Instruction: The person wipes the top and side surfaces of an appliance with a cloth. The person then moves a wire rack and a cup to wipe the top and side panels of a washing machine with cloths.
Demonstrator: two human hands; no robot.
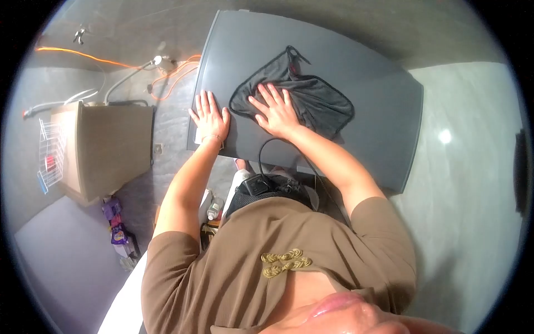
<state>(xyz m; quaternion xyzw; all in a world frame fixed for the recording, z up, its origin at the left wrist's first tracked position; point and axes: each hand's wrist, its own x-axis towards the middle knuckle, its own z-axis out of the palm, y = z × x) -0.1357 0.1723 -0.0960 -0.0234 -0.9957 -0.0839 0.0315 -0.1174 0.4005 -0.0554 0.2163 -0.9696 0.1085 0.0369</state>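
A dark grey cloth with a black edge and a loop at its far corner lies creased on the grey tabletop. My right hand rests on the near left part of the cloth, fingers spread and palm down. To the left of the cloth, my left hand lies flat near the table's left edge, with its fingers stretched out and nothing in them.
Left of the table stands a beige cabinet with a white wire rack on its side. An orange cable runs along the wall. Purple packets are below the cabinet. A black cable loops at my waist.
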